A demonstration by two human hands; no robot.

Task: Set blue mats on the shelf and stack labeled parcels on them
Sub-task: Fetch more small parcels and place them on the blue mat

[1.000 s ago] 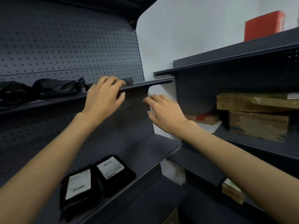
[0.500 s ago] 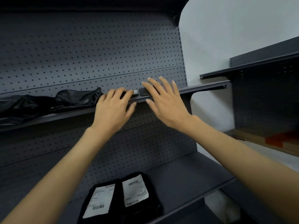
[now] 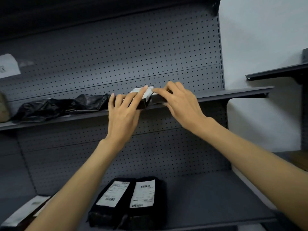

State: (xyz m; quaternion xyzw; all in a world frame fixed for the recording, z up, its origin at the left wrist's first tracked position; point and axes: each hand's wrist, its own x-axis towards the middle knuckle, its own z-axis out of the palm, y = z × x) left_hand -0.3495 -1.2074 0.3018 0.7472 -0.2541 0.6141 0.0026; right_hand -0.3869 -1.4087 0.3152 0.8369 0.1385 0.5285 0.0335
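Note:
On the upper shelf (image 3: 233, 95) lies a black parcel with a white label (image 3: 144, 95). My left hand (image 3: 123, 114) rests on its front, index finger stretched across the label. Just right of it sits a second small dark parcel (image 3: 158, 101), with the fingers of my right hand (image 3: 180, 104) closed on its top and front. Both parcels stand at the shelf's front edge, touching each other. Two more black parcels with white barcode labels (image 3: 113, 196) (image 3: 144, 195) lie side by side on the lower shelf (image 3: 208, 197). No blue mat is in view.
Crumpled black plastic bags (image 3: 63, 106) fill the upper shelf left of my hands. A pegboard back panel (image 3: 133, 55) stands behind. Another labelled parcel (image 3: 21, 212) lies at the bottom left. A second shelf unit (image 3: 275, 72) juts in at the right.
Both hands rose from the shelf's front lip onto the two parcels. The view shifted left and up, so the right-hand shelf unit slid mostly out of view.

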